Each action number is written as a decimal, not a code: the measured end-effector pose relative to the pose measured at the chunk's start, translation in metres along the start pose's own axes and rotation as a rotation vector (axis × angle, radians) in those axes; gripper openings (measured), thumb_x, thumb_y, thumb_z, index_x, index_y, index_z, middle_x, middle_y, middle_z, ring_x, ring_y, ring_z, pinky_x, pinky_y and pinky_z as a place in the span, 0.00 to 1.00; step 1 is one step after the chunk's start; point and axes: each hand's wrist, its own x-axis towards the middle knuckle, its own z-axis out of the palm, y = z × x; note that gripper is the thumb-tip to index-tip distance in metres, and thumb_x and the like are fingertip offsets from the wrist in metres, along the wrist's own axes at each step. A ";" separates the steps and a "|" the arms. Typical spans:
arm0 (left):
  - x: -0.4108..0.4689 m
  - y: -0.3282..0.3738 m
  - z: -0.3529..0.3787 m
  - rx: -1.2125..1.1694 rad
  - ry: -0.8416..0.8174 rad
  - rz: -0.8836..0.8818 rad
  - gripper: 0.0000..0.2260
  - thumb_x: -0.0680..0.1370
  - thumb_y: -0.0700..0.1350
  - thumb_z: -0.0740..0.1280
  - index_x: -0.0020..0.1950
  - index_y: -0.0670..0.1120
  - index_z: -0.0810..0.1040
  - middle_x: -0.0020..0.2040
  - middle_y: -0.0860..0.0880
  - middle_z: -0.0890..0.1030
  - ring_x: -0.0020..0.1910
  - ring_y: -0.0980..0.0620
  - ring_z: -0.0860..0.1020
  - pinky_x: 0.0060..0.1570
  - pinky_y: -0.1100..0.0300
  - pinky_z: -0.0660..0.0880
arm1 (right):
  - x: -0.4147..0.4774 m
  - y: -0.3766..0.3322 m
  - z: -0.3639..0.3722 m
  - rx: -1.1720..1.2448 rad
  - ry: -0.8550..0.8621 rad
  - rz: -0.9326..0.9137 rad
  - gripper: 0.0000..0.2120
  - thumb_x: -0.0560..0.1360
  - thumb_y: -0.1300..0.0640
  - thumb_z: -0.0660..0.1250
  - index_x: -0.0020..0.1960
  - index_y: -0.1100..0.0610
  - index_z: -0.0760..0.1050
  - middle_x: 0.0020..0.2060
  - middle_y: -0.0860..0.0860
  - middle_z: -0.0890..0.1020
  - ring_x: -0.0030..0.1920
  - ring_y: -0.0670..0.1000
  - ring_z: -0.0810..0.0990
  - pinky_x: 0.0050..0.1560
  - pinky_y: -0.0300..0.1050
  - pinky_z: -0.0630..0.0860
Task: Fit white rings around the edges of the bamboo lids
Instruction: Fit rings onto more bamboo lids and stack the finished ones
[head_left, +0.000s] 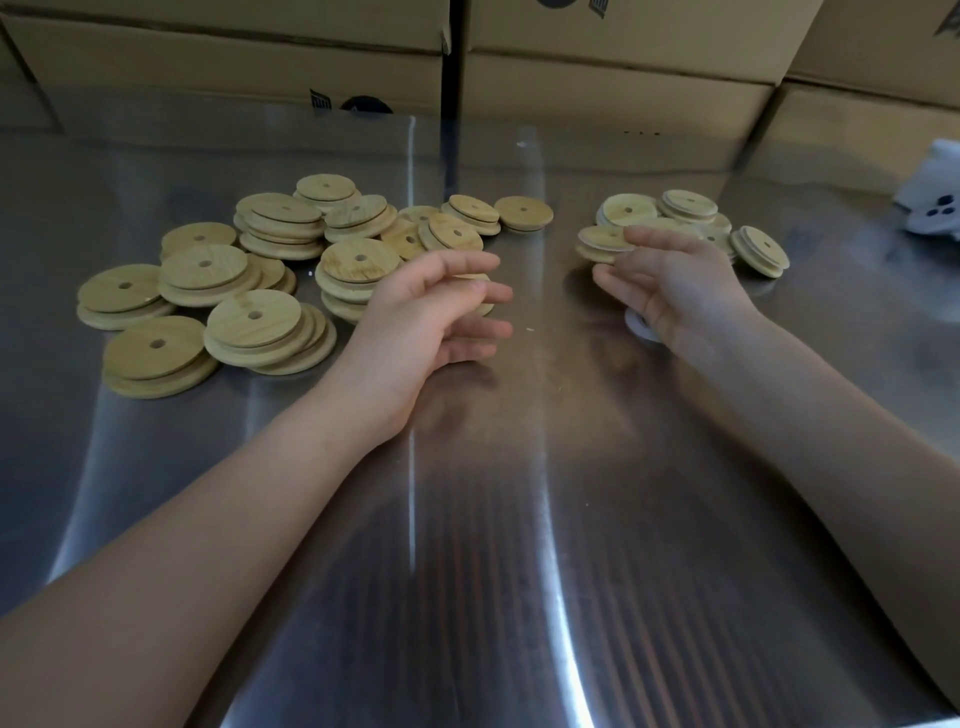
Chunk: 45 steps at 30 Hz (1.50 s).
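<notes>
Brushed steel table (519, 571) carries round, holed bamboo lids (254, 317).

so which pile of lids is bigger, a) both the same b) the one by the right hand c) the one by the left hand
c, the pile of lids beside the left hand spreads wide with many lids, while the pile beyond the right hand holds only a few.

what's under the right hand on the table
A white ring-like piece pokes out from under the right hand, lying on the steel table. Only its edge shows; the hand covers the rest, so whether more lies beneath cannot be told.
</notes>
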 end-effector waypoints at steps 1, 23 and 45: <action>0.000 0.000 0.000 0.003 0.000 0.002 0.10 0.81 0.37 0.62 0.58 0.46 0.79 0.51 0.45 0.84 0.44 0.47 0.84 0.45 0.56 0.81 | 0.001 0.000 -0.001 -0.002 0.005 0.018 0.19 0.75 0.72 0.64 0.66 0.64 0.71 0.51 0.60 0.81 0.49 0.54 0.85 0.56 0.46 0.80; -0.007 -0.003 0.010 0.470 -0.037 0.161 0.14 0.80 0.34 0.61 0.47 0.51 0.81 0.47 0.50 0.83 0.43 0.55 0.83 0.48 0.59 0.80 | 0.012 -0.007 -0.010 0.289 0.102 -0.012 0.23 0.73 0.74 0.64 0.68 0.70 0.68 0.55 0.68 0.80 0.53 0.57 0.84 0.56 0.46 0.80; 0.000 -0.009 -0.004 1.216 0.170 0.247 0.17 0.77 0.41 0.66 0.66 0.48 0.76 0.65 0.48 0.73 0.68 0.46 0.66 0.62 0.59 0.62 | -0.012 0.023 0.019 -0.452 -0.193 -0.354 0.16 0.73 0.73 0.61 0.44 0.53 0.78 0.42 0.52 0.81 0.44 0.49 0.80 0.42 0.41 0.78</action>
